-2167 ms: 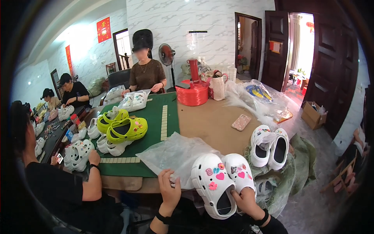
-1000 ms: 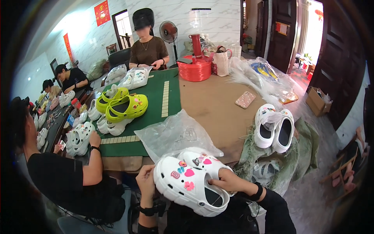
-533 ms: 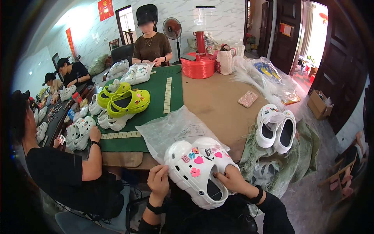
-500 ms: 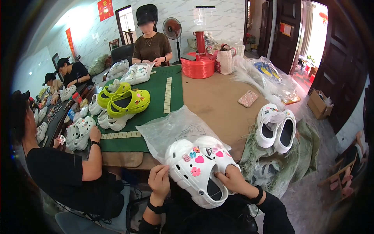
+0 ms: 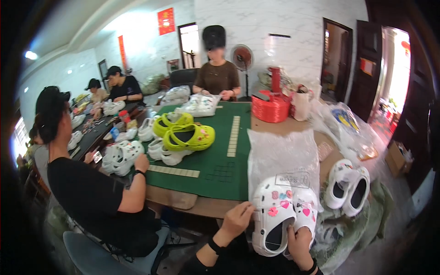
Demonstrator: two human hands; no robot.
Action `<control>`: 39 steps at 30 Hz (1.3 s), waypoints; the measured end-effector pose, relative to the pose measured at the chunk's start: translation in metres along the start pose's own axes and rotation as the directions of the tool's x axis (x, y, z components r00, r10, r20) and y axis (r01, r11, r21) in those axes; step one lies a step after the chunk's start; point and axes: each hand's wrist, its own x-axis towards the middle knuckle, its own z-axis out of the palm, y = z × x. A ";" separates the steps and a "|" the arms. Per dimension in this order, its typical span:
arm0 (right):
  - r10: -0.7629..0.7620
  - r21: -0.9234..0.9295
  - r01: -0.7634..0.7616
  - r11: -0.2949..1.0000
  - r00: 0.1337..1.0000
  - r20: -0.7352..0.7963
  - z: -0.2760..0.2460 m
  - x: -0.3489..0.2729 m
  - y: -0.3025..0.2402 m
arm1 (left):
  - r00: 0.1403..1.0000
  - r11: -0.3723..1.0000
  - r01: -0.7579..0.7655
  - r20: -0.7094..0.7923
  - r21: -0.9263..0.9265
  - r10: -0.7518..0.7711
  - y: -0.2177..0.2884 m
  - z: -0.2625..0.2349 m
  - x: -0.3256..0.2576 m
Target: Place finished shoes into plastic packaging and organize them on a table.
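Note:
A pair of white clogs with pink heart and flower charms is in front of me, toes pointing away: a left clog [image 5: 274, 220] and a right clog [image 5: 305, 206]. My right hand [image 5: 300, 245] grips the pair at the inner sides of the foot openings, thumb inside the right one. A frosted plastic bag [image 5: 282, 146] stretches beyond the toes onto the table; its lower part meets the clogs, and I cannot tell whether the toes are inside. My left hand [image 5: 237, 223] pinches the bag's edge beside the left clog.
Lime clogs [image 5: 189, 137] sit on white ones on the green mat [image 5: 229, 178]. Another white pair [image 5: 348, 188] rests on sacking at right. A red twine roll [image 5: 270, 109] stands at the back. A co-worker [image 5: 91, 183] sits close at left; another person [image 5: 216, 75] works across the table.
My view has swung left. The clogs have turned to point straight ahead, and the bag now lies stretched out beyond them. My left hand has closed at the bag's edge.

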 end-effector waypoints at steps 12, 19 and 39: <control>-0.143 -0.237 0.137 0.962 0.990 -0.011 0.046 0.036 -0.009 | 0.969 0.968 0.229 0.121 -0.107 -0.216 0.001 -0.008 -0.039; -0.172 -0.173 0.188 0.967 0.980 0.103 0.052 0.045 -0.018 | 0.983 0.982 0.184 -0.006 0.048 -0.184 0.006 -0.008 -0.033; -0.119 0.231 0.027 0.972 0.913 0.390 0.032 0.070 -0.015 | 0.954 0.997 0.047 0.294 0.066 -0.065 0.103 -0.001 -0.022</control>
